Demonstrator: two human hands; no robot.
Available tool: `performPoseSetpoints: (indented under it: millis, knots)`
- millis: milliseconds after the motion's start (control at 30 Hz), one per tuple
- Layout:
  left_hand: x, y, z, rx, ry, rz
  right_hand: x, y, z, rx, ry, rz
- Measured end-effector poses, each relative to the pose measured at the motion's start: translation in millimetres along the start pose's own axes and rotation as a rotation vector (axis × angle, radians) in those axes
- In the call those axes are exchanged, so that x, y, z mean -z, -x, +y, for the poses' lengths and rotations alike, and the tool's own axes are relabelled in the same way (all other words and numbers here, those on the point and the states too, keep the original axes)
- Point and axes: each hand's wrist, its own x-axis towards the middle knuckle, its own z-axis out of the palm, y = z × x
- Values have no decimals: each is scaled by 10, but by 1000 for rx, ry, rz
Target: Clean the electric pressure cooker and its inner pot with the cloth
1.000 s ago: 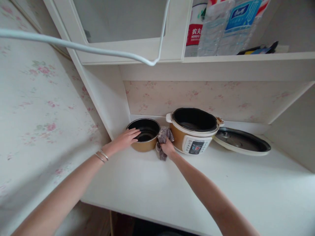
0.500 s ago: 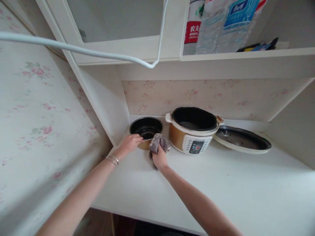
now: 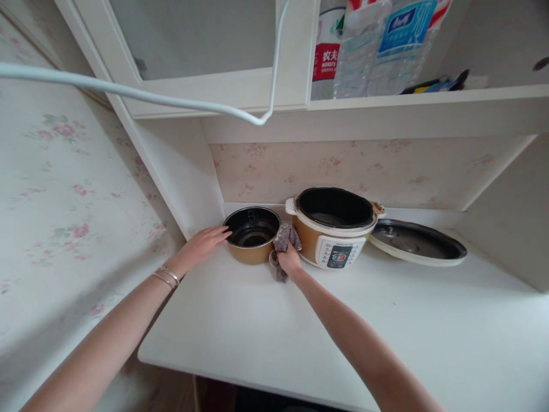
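Observation:
A gold inner pot [image 3: 251, 253] with a black inside stands on the white counter [image 3: 326, 337], in the back left corner. My left hand [image 3: 201, 246] lies against its left rim, fingers stretched out. My right hand [image 3: 290, 261] is closed round a grey-brown cloth [image 3: 285, 238] bunched between the inner pot and a gold and white rice cooker [image 3: 332, 229]. The cooker stands uncovered with a control panel on its front.
The cooker's lid [image 3: 416, 242] lies upside down on the counter to its right. A shelf above holds water bottles [image 3: 377, 46]. A white cable [image 3: 141, 91] hangs across the upper left. Floral wallpaper covers the left wall [image 3: 64, 217].
My right hand has pushed the cloth back to the gap between pot and cooker. My left hand has slid to the pot's left rim with its fingers straightened.

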Motion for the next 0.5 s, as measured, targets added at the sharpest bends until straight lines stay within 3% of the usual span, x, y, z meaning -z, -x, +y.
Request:
performPoseSetpoints:
  millis: [100, 233, 367, 500]
  knots:
    - [-37, 97, -221, -6, -70, -46, -45, 10, -21, -24, -7, 3]
    - [-211, -4, -109, -1, -13, 11, -146, 169, -38, 5, -68, 21]
    - [-381, -195, 335, 67, 105, 95, -309, 380, -86, 32, -184, 67]
    - [-514, -400, 1000, 336, 206, 178, -484, 518, -141, 78, -296, 123]
